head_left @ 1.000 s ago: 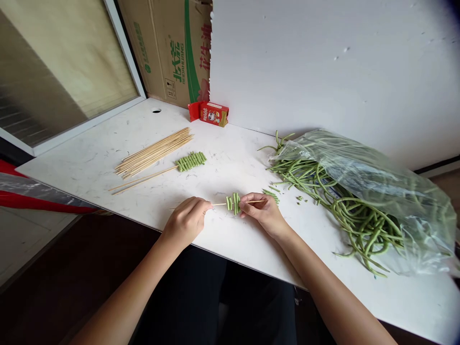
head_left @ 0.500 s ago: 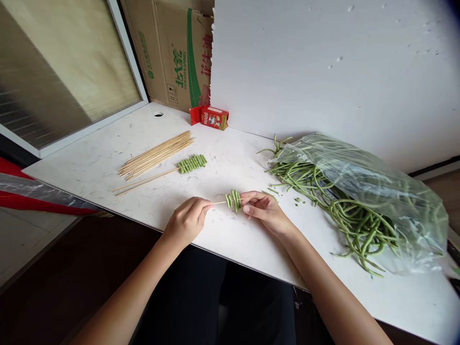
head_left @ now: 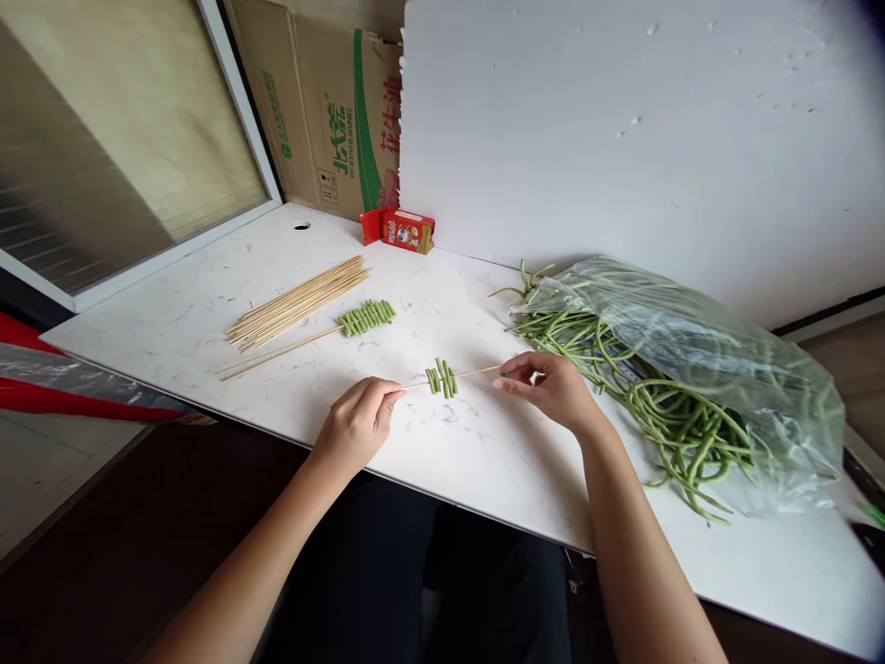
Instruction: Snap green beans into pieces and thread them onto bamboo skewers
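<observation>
My left hand [head_left: 359,420] pinches one end of a thin wooden skewer [head_left: 477,372] above the table's front part. Several short green bean pieces [head_left: 442,377] are threaded side by side near the skewer's middle. At the skewer's far tip is my right hand [head_left: 549,387], its thumb and index finger closed around a small green bit that is mostly hidden. Left of centre lies a filled skewer of bean pieces [head_left: 368,317], below a bundle of bare skewers [head_left: 297,302].
A clear plastic bag [head_left: 705,341] with long green beans [head_left: 691,433] spreads over the right of the white table [head_left: 442,489]. A small red box [head_left: 407,231] stands at the back, before a cardboard box [head_left: 311,120]. A white panel [head_left: 622,138] rises behind.
My right hand has moved right, off the threaded bean pieces to the skewer's tip, leaving more bare skewer showing. My left hand keeps its hold, and the view has shifted slightly.
</observation>
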Demonstrator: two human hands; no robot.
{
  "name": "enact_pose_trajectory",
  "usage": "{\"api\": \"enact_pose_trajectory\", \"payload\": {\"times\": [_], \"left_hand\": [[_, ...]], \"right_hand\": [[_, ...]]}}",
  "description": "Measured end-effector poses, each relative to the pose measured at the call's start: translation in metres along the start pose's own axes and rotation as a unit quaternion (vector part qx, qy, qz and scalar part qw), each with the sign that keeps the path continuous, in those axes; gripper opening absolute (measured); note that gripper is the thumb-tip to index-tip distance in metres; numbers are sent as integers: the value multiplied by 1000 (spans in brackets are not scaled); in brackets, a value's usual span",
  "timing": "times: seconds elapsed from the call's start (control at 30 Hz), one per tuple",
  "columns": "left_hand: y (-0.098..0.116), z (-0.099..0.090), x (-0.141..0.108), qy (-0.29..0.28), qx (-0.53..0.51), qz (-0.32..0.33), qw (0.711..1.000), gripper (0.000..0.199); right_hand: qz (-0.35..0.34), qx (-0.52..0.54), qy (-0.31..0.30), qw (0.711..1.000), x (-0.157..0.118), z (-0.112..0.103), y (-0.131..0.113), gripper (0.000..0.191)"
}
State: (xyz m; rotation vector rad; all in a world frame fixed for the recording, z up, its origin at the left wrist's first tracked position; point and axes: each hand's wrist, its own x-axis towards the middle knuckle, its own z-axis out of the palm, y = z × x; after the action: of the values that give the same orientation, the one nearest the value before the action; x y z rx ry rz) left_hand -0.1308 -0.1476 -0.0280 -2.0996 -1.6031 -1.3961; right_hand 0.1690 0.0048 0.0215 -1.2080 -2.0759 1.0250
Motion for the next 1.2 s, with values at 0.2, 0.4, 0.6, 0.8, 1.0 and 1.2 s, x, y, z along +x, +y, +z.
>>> {"api": "enact_pose_trajectory", "payload": {"times": [0.2, 0.4, 0.6, 0.8, 1.0, 1.2], "left_hand": [[-3, 1, -3, -6, 0, -10, 1000, 10], [-3, 1, -2, -10, 2, -13, 1000, 10], [-2, 1, -2, -5, 8, -8, 1000, 10], [-3, 1, -2, -7, 11, -7, 1000, 10], [-1, 1, -1, -3, 12, 2, 1000, 12], [-3, 2, -2, -7, 13, 0, 1000, 13]], "right_hand": [[25, -130, -42, 990, 0, -22, 17, 44], [34, -130, -67, 989, -2, -24, 18, 29], [40, -143, -65, 987, -4, -32, 18, 23], [41, -204, 76, 975, -1, -38, 24, 26], [-45, -237, 171, 955, 8, -28, 38, 30], [-43, -231, 187, 954, 11, -24, 45, 27]]}}
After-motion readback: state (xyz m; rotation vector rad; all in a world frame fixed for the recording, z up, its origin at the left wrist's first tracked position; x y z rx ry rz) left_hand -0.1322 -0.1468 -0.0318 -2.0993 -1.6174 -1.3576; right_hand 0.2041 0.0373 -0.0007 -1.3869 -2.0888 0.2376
